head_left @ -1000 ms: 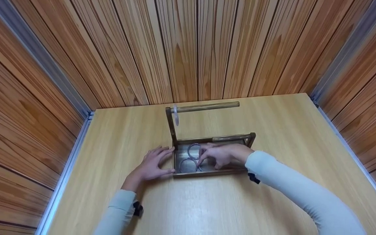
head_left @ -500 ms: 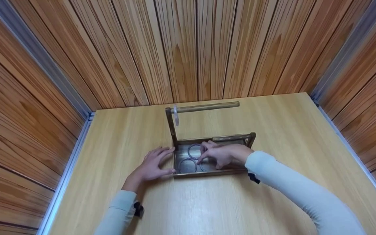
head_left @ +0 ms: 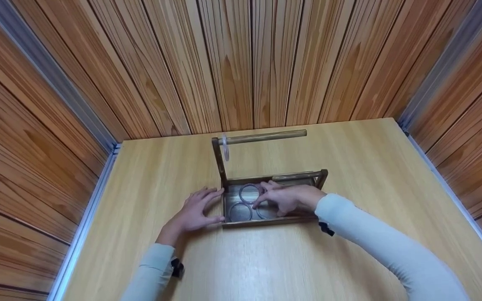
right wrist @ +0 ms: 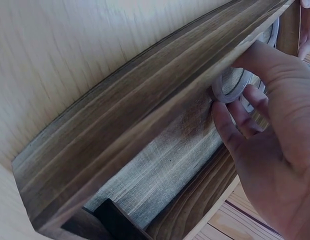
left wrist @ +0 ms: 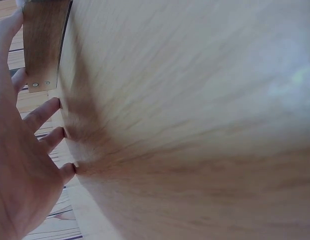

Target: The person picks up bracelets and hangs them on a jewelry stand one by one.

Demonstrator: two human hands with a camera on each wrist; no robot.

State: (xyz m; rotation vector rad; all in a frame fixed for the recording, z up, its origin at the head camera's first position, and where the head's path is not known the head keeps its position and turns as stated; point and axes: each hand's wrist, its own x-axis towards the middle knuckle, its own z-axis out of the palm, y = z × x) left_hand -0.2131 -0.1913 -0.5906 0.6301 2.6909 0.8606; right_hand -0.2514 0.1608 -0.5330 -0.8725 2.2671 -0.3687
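Observation:
A dark wooden box (head_left: 266, 223) with an upright post and a horizontal bar (head_left: 266, 136) stands on the table. One clear ring (head_left: 225, 147) hangs on the bar close to the post. Two rings, a back ring (head_left: 250, 194) and a front ring (head_left: 240, 212), lie flat at the box's left end. Partly under my right hand (head_left: 283, 198) lies a third ring (head_left: 266, 212). Right-hand fingertips bend down at the rings; whether they pinch one is unclear in the right wrist view. My left hand (head_left: 197, 210) rests spread on the table, thumb and index finger touching the box's left end.
Light wood table (head_left: 241, 259) surrounds the box on every side. A plank wall (head_left: 253, 67) rises behind it, with further walls at left and right. The bar's right end is unsupported.
The right fingertips have shifted slightly inside the box. The rings beneath them have slid a little, and the third ring lies more apart from the front one. My left hand stays put.

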